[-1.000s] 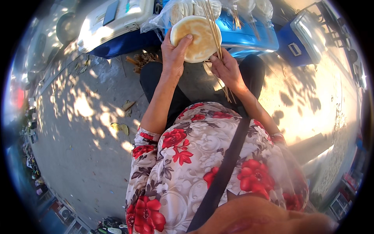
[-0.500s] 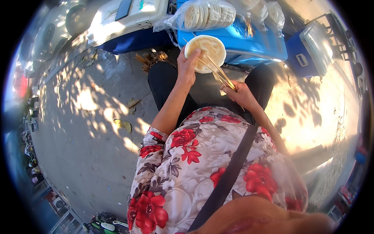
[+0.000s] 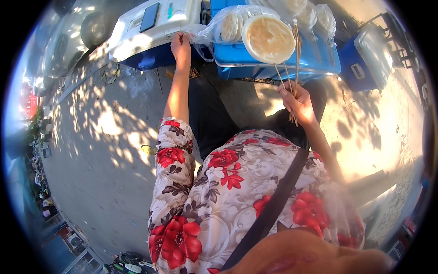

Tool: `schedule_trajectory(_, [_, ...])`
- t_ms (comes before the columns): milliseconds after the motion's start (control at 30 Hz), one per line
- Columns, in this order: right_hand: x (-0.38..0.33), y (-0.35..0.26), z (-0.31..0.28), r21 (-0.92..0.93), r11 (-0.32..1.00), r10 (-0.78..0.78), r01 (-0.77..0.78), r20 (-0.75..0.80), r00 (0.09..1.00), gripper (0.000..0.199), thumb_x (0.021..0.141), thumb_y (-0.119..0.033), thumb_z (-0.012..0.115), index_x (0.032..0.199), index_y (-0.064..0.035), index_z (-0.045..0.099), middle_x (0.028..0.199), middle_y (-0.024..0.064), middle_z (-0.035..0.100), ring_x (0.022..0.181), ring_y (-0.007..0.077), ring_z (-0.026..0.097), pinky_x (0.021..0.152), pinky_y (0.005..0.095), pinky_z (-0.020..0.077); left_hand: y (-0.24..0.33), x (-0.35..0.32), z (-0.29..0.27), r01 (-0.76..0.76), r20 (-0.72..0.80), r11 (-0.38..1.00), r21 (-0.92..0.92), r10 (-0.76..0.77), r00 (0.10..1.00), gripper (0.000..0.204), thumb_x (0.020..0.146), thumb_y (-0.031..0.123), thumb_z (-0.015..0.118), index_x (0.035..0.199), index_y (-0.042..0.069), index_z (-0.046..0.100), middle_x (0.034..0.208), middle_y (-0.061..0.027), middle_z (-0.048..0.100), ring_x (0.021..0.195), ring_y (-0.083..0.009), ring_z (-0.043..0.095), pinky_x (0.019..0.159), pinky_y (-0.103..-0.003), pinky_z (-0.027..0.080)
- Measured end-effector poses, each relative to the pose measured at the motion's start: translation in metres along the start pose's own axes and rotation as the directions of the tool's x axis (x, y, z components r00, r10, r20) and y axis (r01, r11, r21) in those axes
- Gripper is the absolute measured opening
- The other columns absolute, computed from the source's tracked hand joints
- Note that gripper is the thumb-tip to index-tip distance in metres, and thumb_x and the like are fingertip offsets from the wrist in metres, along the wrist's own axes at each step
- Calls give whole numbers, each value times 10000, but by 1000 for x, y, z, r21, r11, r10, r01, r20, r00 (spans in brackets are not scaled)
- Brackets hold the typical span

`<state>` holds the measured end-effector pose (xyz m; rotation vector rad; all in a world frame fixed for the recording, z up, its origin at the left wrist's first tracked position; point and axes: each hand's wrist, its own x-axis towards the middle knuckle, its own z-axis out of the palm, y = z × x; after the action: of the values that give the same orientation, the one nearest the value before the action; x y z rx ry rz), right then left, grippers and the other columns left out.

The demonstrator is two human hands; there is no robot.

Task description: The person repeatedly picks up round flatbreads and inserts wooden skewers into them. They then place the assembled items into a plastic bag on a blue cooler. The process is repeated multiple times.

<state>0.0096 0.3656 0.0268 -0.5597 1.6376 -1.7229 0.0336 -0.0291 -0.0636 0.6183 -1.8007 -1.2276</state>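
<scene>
Several thin wooden skewers (image 3: 297, 55) are gripped in my right hand (image 3: 296, 101), over my right knee. Two of them run up to a round, pale flatbread (image 3: 268, 39) with a lightly browned face, raised in front of the blue box. Behind it, a clear plastic bag (image 3: 214, 31) holds a row of stacked flatbreads (image 3: 229, 26), partly hidden by the raised one. My left hand (image 3: 181, 48) is stretched forward by the white lid's near corner, its fingers pinched on the loose end of this bag.
The blue box (image 3: 319, 64) carries more bagged flatbreads (image 3: 325, 20). At its left stands a cooler with a white lid (image 3: 123, 34) and a phone (image 3: 149, 17) on top. Another blue cooler (image 3: 358, 68) stands at right. Leaf shadows dapple the pavement (image 3: 96, 160).
My left hand has let go of the flatbread and moved forward and left to the bag's end. My right hand has shifted right, and the flatbread now stands farther forward on the skewers.
</scene>
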Motion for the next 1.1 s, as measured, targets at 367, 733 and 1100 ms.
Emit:
schedule_trajectory(367, [96, -18, 52, -148, 903, -403, 404, 42, 914, 278, 818, -256, 675, 921, -32, 544, 663, -3, 470, 606, 86, 450, 511, 275, 375, 136, -59, 7, 207, 90, 752, -626, -194, 977, 152, 906, 158, 507, 985, 32, 478, 935, -91, 580, 811, -188, 609, 666, -353, 536])
schedule_trajectory(733, [92, 6, 18, -235, 924, -337, 303, -120, 934, 190, 843, -170, 629, 904, -15, 538, 727, 8, 542, 674, 73, 466, 612, 234, 409, 120, -106, 12, 251, 368, 915, -315, -126, 921, 304, 904, 206, 542, 1158, 48, 488, 1064, -120, 619, 975, -227, 601, 840, -322, 456])
schedule_trajectory(1100, [11, 3, 1, -339, 937, -189, 86, -284, 940, 135, 837, -103, 613, 908, -19, 535, 735, -20, 519, 674, 65, 454, 641, 218, 393, -87, -37, -56, -270, 388, 369, 889, -299, 871, 505, 727, 416, 666, 1159, 175, 567, 1294, -225, 405, 1084, -418, 509, 883, -522, 420])
